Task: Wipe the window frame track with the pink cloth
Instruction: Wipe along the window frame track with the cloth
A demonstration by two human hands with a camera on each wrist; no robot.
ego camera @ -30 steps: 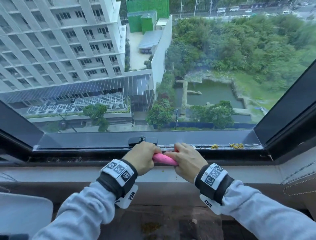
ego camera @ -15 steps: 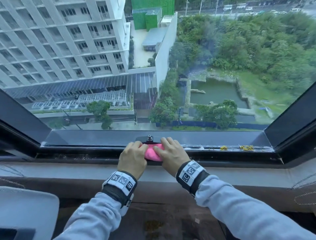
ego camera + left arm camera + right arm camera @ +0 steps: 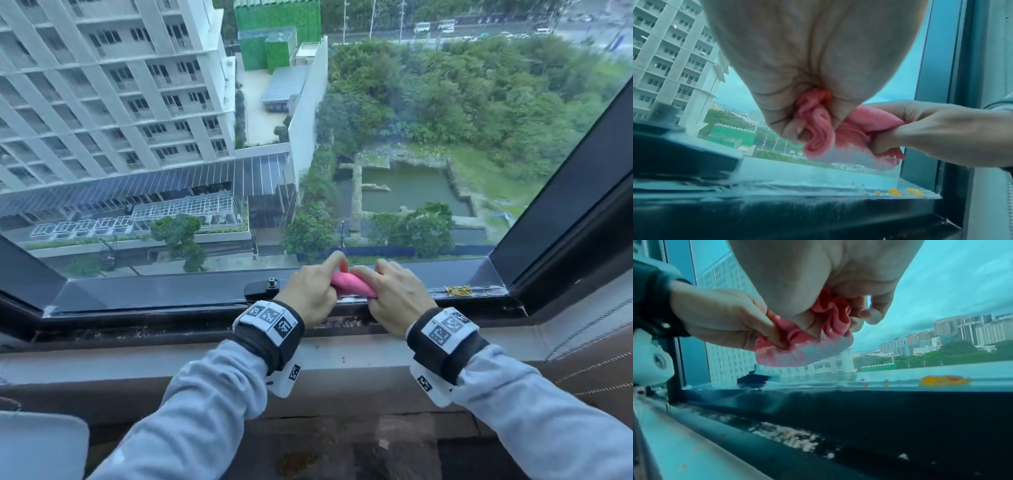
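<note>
Clearly soft: both hands bunch the pink cloth [image 3: 352,283] above the window frame track [image 3: 346,322].
Left hand [image 3: 305,296] and right hand [image 3: 394,298] fingers [image 3: 797,129] clench its light, limp folds; gripping a wad suits wiping.

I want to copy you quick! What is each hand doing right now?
Left hand: closed, gripping one end of the pink cloth.
Right hand: closed, gripping the cloth's other end, above the window frame track.

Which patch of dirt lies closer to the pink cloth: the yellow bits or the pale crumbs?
The pale crumbs in the dark lower track, just below the pink cloth that both hands grip. The yellow bits lie on the upper ledge, off to the right.
</note>
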